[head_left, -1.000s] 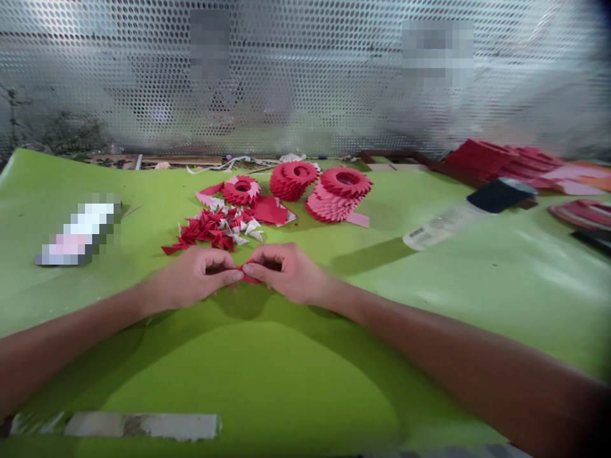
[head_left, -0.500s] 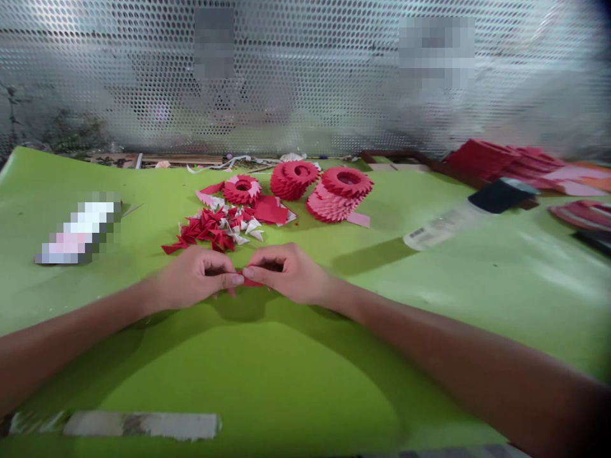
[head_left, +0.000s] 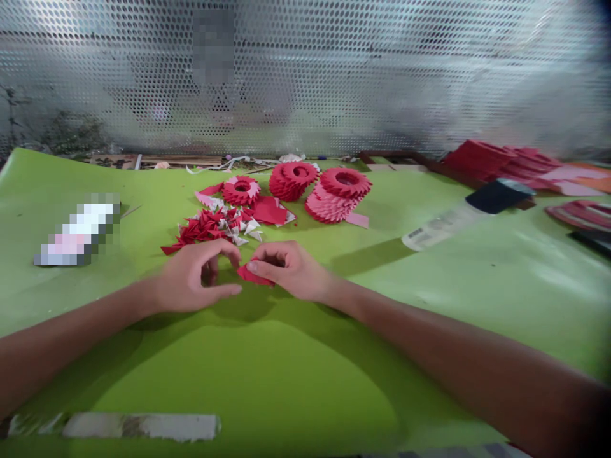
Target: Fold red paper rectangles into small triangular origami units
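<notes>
My right hand (head_left: 286,270) pinches a small folded red paper piece (head_left: 249,275) just above the green table sheet (head_left: 248,381). My left hand (head_left: 193,280) is beside it on the left, thumb and fingers curved and slightly apart, not gripping the piece. Just behind my hands lies a pile of small red and white folded paper triangles (head_left: 212,229). Further back stand three ring-shaped stacks of folded red and pink paper (head_left: 296,181).
A clear bottle with a black cap (head_left: 468,213) lies on its side at the right. Red and pink paper sheets (head_left: 506,162) are piled at the far right. A pixelated object (head_left: 79,232) lies at the left. A perforated metal screen (head_left: 305,76) closes off the back.
My left hand has let go of the red piece and opened a little, moving slightly left. My right hand keeps the piece, now more visible.
</notes>
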Tool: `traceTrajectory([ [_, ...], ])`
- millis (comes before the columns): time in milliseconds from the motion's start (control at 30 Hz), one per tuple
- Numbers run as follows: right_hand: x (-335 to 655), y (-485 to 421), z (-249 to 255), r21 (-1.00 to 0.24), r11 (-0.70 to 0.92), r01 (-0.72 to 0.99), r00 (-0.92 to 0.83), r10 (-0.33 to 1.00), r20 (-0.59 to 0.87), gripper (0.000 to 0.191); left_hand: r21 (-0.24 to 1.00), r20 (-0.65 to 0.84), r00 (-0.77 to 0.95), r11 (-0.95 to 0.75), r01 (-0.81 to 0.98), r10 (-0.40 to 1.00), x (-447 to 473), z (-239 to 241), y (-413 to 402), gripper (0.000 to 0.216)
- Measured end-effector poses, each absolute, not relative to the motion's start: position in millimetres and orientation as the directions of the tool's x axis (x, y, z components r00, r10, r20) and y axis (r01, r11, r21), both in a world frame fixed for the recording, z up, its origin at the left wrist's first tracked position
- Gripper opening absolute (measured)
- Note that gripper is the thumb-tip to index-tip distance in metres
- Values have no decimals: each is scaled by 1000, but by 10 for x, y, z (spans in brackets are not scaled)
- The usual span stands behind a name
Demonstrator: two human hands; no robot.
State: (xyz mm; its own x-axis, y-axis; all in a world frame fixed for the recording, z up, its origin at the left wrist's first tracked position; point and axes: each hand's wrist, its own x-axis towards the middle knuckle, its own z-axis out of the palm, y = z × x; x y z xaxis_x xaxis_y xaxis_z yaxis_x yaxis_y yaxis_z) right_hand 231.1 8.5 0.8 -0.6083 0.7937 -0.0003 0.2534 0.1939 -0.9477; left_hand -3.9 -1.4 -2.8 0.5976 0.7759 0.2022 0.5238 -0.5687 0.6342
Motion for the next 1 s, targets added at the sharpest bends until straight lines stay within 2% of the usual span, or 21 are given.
traceTrajectory([
  [67, 2312, 90, -3, -954, 175, 243, -636, 771, -20, 33, 419, 370, 660, -751, 510, 654, -63, -69, -15, 36],
  [133, 2304, 87, -10, -958, 165, 236, -661, 750, -34, 32, 168, 505, 723, -875, 453, 471, -76, -90, -18, 20],
  [200, 2294, 81, -8, -961, 161, 227, -676, 736, -37, 32, -12, 574, 745, -906, 423, 340, -75, -81, -25, 13],
  [233, 2291, 79, -3, -961, 166, 223, -683, 729, -33, 32, -58, 594, 741, -902, 428, 314, -71, -67, -31, 15],
  [333, 2294, 79, 11, -952, 207, 227, -691, 723, -8, 31, -55, 609, 709, -873, 485, 355, -58, -20, -47, 21],
  [467, 2313, 84, -12, -941, 253, 226, -647, 761, 49, 27, 60, 572, 668, -836, 546, 477, -61, -19, -41, 22],
  [567, 2316, 76, -30, -933, 281, 222, -637, 767, 79, 21, 117, 500, 665, -804, 583, 554, -71, -60, -23, 24],
  [700, 2305, 50, 5, -921, 268, 282, -660, 751, 16, 19, 135, 356, 679, -754, 643, 642, -68, -65, -19, 36],
  [800, 2296, 35, 35, -904, 281, 322, -663, 749, -3, 17, 95, 323, 736, -794, 600, 595, -48, -33, -34, 33],
  [900, 2303, 41, 19, -895, 286, 343, -671, 741, -21, 19, 32, 390, 769, -842, 538, 507, -24, -30, -44, 36],
  [1000, 2320, 65, -22, -940, 250, 233, -695, 719, 19, 31, 25, 490, 722, -836, 548, 488, -11, -46, -45, 39],
])
